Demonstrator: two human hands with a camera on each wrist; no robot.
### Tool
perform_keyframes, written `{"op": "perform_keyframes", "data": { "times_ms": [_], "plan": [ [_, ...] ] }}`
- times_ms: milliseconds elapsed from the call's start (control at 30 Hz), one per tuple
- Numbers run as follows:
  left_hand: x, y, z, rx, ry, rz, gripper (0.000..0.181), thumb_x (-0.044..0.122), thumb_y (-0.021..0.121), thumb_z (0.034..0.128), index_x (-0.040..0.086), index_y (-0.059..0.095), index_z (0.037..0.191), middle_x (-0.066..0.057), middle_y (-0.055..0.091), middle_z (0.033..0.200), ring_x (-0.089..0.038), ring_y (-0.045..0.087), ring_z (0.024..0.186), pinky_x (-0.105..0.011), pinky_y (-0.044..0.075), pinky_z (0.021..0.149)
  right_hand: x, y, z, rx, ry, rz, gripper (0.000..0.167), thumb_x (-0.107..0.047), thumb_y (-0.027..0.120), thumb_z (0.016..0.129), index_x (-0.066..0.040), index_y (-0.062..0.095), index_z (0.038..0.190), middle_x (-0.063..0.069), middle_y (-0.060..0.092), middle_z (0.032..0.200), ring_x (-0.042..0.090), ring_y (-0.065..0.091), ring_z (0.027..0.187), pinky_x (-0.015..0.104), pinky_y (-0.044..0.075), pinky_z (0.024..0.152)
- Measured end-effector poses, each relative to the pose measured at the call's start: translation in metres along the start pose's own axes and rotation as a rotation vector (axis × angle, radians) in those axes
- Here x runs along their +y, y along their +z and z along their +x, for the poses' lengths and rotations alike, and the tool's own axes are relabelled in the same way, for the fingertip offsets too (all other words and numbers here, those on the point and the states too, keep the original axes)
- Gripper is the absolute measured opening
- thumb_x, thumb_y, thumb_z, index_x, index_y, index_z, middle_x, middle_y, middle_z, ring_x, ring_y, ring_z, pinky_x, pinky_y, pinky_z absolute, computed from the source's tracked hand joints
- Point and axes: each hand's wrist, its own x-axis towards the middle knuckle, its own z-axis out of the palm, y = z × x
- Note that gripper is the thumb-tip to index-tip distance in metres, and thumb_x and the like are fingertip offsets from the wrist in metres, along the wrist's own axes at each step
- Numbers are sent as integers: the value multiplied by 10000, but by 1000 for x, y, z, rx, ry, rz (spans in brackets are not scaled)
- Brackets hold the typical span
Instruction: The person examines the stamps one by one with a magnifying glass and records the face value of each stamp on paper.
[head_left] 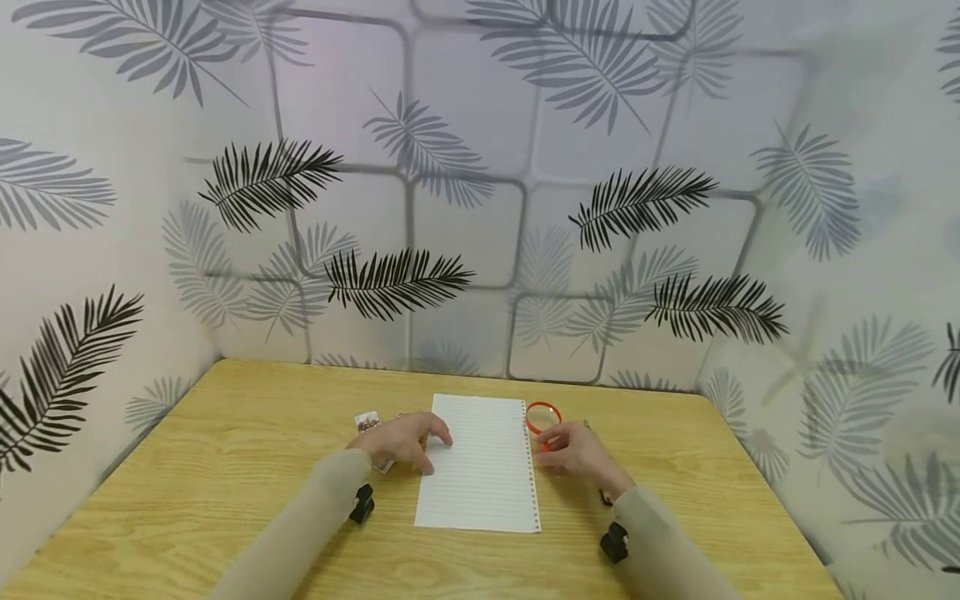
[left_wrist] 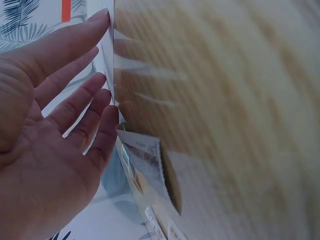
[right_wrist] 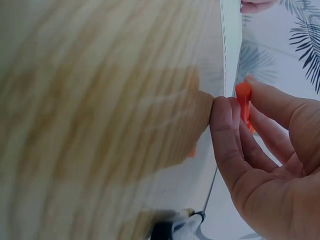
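Note:
A lined sheet of paper (head_left: 480, 467) with a punched right edge lies on the wooden table. My left hand (head_left: 401, 438) rests at its left edge, fingers spread and relaxed; in the left wrist view the left hand (left_wrist: 65, 110) has its fingertips along the paper's edge, holding nothing. Right of the sheet, my right hand (head_left: 577, 454) pinches the handle of a red-rimmed magnifying glass (head_left: 543, 403). The orange-red handle (right_wrist: 243, 95) shows between thumb and fingers of the right hand (right_wrist: 275, 145) in the right wrist view.
Small printed paper pieces, stamp-like (head_left: 367, 421), lie beside and partly under my left hand; one (left_wrist: 147, 157) stands bent up in the left wrist view. A small dark object (head_left: 606, 497) lies by my right wrist, partly hidden. A patterned wall (head_left: 465, 333) borders the table's back.

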Motion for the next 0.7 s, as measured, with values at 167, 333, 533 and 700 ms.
{"op": "perform_keyframes", "data": {
  "times_ms": [167,333,533,700],
  "plan": [
    [1,-1,0,-2,23,55,449,-11,810,757,83,668,1173,-142,463,1456,-359,359,1397,-482,384,1084,3,-6,3,45,16,-98,296,-33,782,794,23,709,1076,105,699,920,139,643,724,284,569,641],
    [2,-1,1,-20,24,101,467,10,811,767,99,658,1199,-128,460,1469,-358,341,1418,-498,364,1106,7,-9,4,81,31,-159,280,-37,798,766,-4,732,1036,87,702,919,121,623,697,265,548,614],
    [0,-1,2,-31,-2,102,479,21,815,765,133,657,1203,-90,460,1490,-334,340,1428,-495,335,1129,12,-9,6,65,67,-161,239,-39,794,780,-17,736,1011,55,676,868,112,620,651,263,541,600],
    [-2,-2,5,-34,-9,105,484,49,817,773,171,655,1213,-43,460,1503,-310,325,1442,-493,311,1146,10,-10,7,49,57,-192,224,-51,788,785,-28,743,1003,38,673,850,110,596,644,258,529,580]
  ]
}}
